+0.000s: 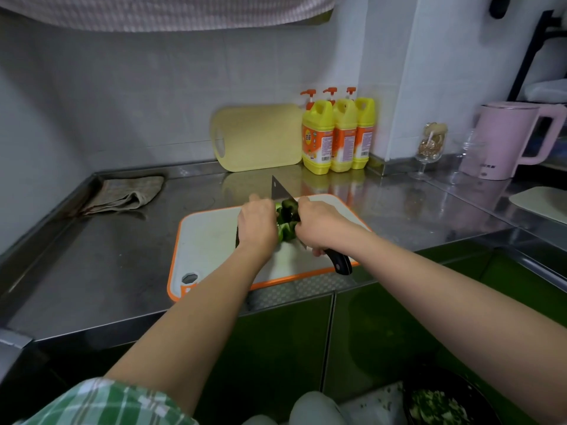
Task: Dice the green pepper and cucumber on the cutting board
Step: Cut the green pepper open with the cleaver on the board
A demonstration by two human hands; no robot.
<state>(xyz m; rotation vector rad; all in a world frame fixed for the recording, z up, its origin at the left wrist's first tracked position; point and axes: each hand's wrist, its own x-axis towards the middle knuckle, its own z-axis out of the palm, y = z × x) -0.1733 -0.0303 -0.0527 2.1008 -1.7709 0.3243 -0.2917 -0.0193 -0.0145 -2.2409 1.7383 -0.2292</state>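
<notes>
Risk lies in the grip: the left hand [257, 223] curls over the glossy, curved green pepper [287, 223] midway on the white, orange-rimmed plastic cutting board [208, 240], while the right hand [319, 223] clenches a black-handled steel knife [280, 190]. Slick skin could slip, bringing the broad blade onto knuckles.

Set on the stainless counter [122, 265]: an orange-rimmed cutting board [211, 240] near the front edge, a crumpled cloth [122, 194] back left, a yellow board [260, 139] leaned against the wall, three yellow bottles [337, 139] beside it, a pink kettle [506, 139] far right.
</notes>
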